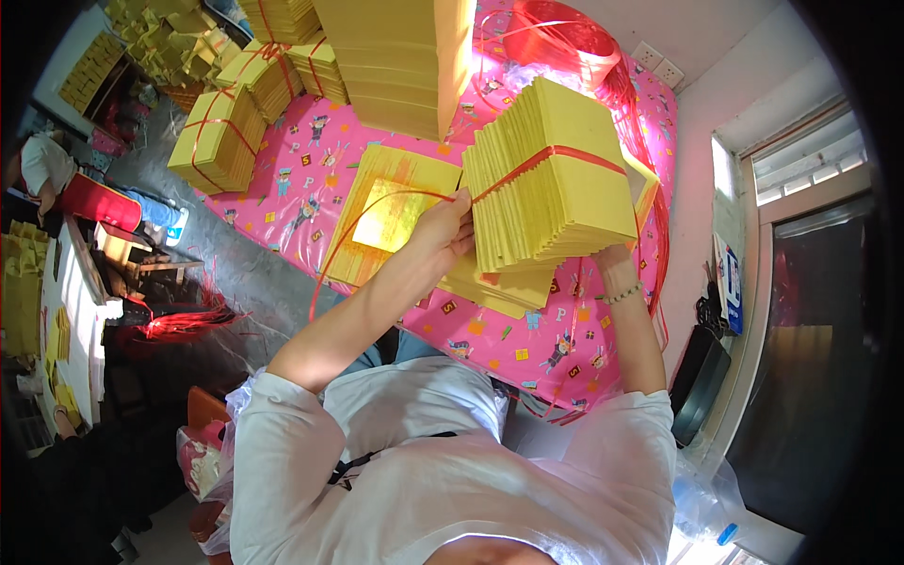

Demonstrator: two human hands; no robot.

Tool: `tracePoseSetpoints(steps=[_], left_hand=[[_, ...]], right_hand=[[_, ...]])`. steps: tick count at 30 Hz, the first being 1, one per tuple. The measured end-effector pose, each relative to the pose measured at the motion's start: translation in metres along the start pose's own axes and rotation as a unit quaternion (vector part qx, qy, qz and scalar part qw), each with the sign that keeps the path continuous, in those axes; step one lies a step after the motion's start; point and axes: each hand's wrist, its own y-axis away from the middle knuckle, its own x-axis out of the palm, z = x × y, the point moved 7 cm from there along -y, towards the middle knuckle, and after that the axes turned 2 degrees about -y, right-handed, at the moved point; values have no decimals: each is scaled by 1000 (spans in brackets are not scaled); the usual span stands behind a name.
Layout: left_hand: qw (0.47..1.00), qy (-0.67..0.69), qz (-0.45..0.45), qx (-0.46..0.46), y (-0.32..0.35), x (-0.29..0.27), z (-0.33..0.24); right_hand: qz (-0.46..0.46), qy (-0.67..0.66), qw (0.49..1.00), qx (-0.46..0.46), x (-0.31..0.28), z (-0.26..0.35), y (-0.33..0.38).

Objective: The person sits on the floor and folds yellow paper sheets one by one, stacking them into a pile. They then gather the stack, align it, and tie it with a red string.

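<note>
A thick bundle of yellow folded paper [541, 179] stands tilted over the table in front of me. A red plastic strap [584, 158] runs around its middle. At the bundle's left side my left hand [450, 224] is closed, fingers pinching the strap; the strap's loose end curls away to the left over my forearm. My right hand [610, 256] reaches beneath the bundle's lower right edge and holds it from below, its fingers mostly hidden. Under and left of the bundle lie flat yellow sheets [400, 165], one with a shiny gold square.
A pink patterned cloth [301, 179] covers the table. Strapped yellow bundles [218, 141] stand at the back left, beside a tall yellow stack [386, 66]. A red strap coil [560, 42] lies at the far right near the wall. Another person [56, 174] sits at far left.
</note>
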Motion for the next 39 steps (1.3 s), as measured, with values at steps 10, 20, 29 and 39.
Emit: tracePoseSetpoints(steps=[10,20,29,39], left_hand=[[977,-24,117,175,2,37,-60],[715,-330,211,580,83,84,-143],[427,-534,158,712,134,83,-81],[681,-534,41,499,122,109,-113]], right_hand=[[12,-8,999,-47,-5,24,9],[32,4,990,-139,13,68,-8],[321,45,936,-137,13,39,-36],[193,346,834,-385,67,137,9]])
